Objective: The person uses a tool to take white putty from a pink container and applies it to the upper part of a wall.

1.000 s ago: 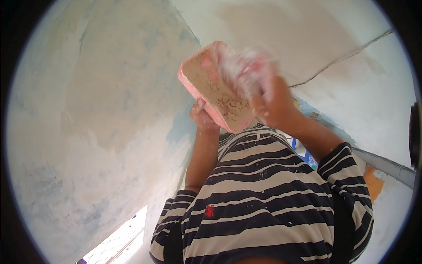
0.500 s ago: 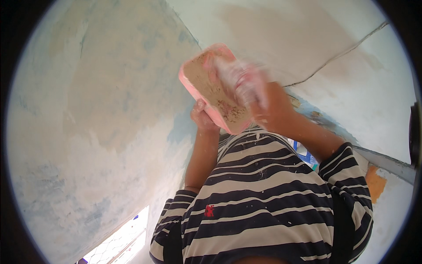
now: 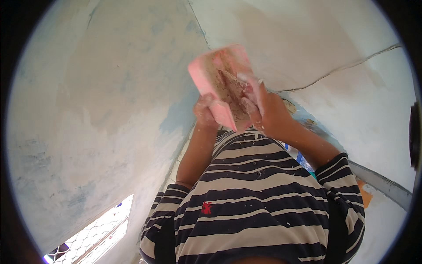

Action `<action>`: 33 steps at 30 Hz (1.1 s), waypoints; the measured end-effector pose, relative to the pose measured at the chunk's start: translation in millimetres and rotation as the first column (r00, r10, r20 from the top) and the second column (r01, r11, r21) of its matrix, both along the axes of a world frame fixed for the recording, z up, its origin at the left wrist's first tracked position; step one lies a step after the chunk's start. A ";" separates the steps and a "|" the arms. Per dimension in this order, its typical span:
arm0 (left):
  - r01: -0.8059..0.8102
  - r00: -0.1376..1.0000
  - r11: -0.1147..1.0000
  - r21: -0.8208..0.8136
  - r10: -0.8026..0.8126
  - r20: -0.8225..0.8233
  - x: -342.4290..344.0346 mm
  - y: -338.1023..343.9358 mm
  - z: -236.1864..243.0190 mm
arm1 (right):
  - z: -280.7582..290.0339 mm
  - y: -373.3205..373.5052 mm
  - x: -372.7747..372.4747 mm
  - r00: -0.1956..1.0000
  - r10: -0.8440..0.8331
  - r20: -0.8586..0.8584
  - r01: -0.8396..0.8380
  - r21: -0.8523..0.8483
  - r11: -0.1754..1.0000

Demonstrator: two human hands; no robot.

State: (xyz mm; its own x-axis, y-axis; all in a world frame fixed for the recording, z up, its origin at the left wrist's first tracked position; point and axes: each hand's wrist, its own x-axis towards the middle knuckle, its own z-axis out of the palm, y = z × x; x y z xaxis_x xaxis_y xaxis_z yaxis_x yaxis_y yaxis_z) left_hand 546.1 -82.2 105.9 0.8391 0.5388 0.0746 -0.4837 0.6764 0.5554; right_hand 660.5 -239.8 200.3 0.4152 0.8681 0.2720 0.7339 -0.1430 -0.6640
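In front of my chest, a shallow pink tub (image 3: 201, 75) is tilted, its open side smeared with tan, wet-looking paste (image 3: 226, 83). My left hand (image 3: 205, 110) is closed round its near left edge. At the tub's right side, my right hand (image 3: 263, 103) has bent, paste-whitened fingers reaching over the inside. Those fingers are closed on something pinkish and smeared, partly hidden and blurred; its kind I cannot make out.
A patchy, skim-coated wall (image 3: 110, 88) rises on the left, with a barred window opening (image 3: 99, 233) low down. Along the pale wall (image 3: 307, 39) at right runs a dark crack (image 3: 334, 70). A grey ledge (image 3: 382, 178) lies to the right of my arm.
The tub has turned and tilted, its left side now showing more. My right hand, blurred by fast motion before, has drawn lower and slowed at the tub's right side.
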 end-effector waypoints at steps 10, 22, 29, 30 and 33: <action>-0.046 0.998 0.989 -0.138 0.039 -0.053 -10.0 -8.8 9.8 | 34.8 -3.8 -5.1 0.978 -0.016 -0.206 0.001 -0.075 0.997; 0.047 0.998 0.977 -0.209 -0.052 -0.019 -13.5 -15.6 9.9 | -8.7 -13.5 -4.0 0.977 0.040 -0.211 -0.031 0.048 0.998; -0.029 0.996 0.992 -0.124 0.018 -0.092 -11.6 -21.2 8.9 | -16.0 -20.1 11.0 0.992 0.120 -0.041 -0.115 0.121 0.986; -0.010 0.997 0.993 -0.117 0.000 -0.080 -11.6 -19.0 6.1 | -2.8 -21.0 -0.6 0.977 0.096 -0.192 -0.102 -0.022 0.995; -0.023 0.996 0.997 -0.076 0.016 -0.089 -10.3 -23.1 8.3 | 4.2 -21.3 4.4 0.990 -0.013 -0.140 0.029 0.116 0.993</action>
State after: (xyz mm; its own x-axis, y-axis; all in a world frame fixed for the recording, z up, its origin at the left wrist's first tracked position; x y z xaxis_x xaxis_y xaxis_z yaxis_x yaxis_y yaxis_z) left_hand 535.7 -105.3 114.2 0.8298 0.5566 -0.0413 -0.4490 0.7096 0.5430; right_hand 664.9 -261.2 204.5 0.4737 0.8243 0.3099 0.6311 -0.0723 -0.7723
